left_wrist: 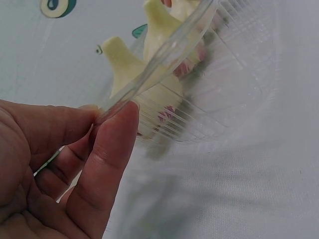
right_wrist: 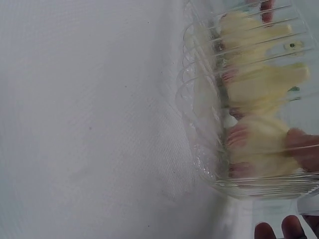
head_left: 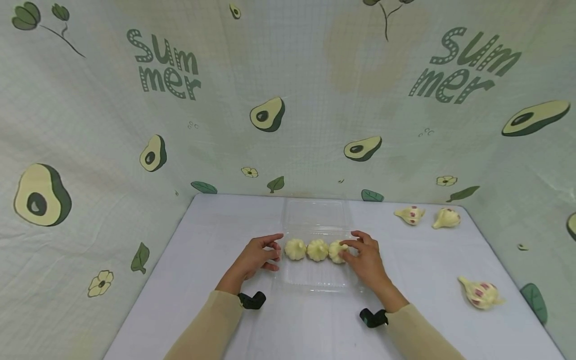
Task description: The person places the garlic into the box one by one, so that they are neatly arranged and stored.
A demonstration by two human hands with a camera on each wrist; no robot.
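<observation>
A clear plastic clamshell container (head_left: pixel 310 277) lies with its lid (head_left: pixel 316 214) folded back. Three garlic bulbs (head_left: pixel 317 250) stand in a row inside it, stems up. At the container's left side my left hand (head_left: pixel 257 256) pinches the rim between thumb and finger, as the left wrist view shows. My right hand (head_left: pixel 366 259) pinches the rightmost garlic bulb (head_left: pixel 335 252) near its top with thumb and index finger. Through the clear wall in the right wrist view, a blurred finger (right_wrist: pixel 304 149) meets that bulb (right_wrist: pixel 254 147).
Two more garlic bulbs lie at the table's back right, one garlic bulb (head_left: pixel 410 215) beside another bulb (head_left: pixel 447 218). A further garlic bulb (head_left: pixel 481 293) lies nearer, at the right. A patterned cloth (head_left: pixel 310 75) walls the white table (head_left: pixel 216 220) at back and sides.
</observation>
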